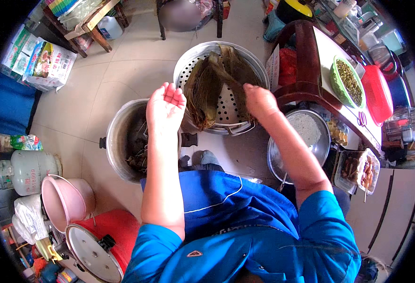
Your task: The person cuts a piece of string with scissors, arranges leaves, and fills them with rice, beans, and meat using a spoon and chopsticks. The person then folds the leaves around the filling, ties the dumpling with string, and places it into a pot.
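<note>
Blue apron [226,188]: over your lap, the closest item. Clear container of brown pieces [351,165]: to your right, a stick poking out.

Metal bowl [323,148], with white grains [309,129] inside: beneath your right forearm, probably placed there for short reaching. Deep grey pot [117,151]: by your left forearm; its dark contents are too shadowed to identify.

Left grip [167,106]: palm upward, fingers loosely curled, bare of any load — a cupped pose that seems suited to supporting something light.

Right grip [261,101]: fingers pressed together on the end of one long leaf [231,78]; holding the tip likely keeps the rest of it free.

Leaves [205,94], brownish green: fanned inside the perforated pan [229,106], ahead of your hands and between them; the holes presumably let water drain.

Worktop [324,52], right: carries a green bowl of beans [346,78] and a red basket [378,92] — kept off the floor, seemingly for cleanliness.

Stool [219,21]: farthest, beyond the pan.
</note>
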The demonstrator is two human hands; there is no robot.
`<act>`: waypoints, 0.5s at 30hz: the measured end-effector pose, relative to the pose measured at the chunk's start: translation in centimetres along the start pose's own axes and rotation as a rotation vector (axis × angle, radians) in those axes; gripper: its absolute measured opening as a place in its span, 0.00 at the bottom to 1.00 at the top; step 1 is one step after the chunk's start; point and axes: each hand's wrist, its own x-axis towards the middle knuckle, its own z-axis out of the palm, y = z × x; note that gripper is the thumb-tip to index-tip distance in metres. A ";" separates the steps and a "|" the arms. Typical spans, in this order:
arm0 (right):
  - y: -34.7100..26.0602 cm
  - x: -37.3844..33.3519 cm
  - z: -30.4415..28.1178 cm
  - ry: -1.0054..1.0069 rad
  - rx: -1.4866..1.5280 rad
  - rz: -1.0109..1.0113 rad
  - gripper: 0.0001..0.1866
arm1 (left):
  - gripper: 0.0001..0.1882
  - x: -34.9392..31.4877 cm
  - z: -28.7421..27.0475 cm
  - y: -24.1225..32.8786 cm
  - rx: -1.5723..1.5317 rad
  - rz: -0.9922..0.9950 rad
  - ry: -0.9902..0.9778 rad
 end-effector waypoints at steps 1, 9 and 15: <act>-0.4 -0.7 -2.2 0.019 -0.039 0.030 0.09 | 0.06 -0.2 -0.3 0.2 0.008 0.012 0.010; -4.2 -2.1 1.8 -0.112 -0.210 -0.240 0.24 | 0.07 0.3 0.0 -0.4 0.028 0.010 0.011; -9.1 3.0 8.3 -0.388 0.738 0.166 0.23 | 0.21 1.0 -0.1 -4.4 0.209 -0.214 0.108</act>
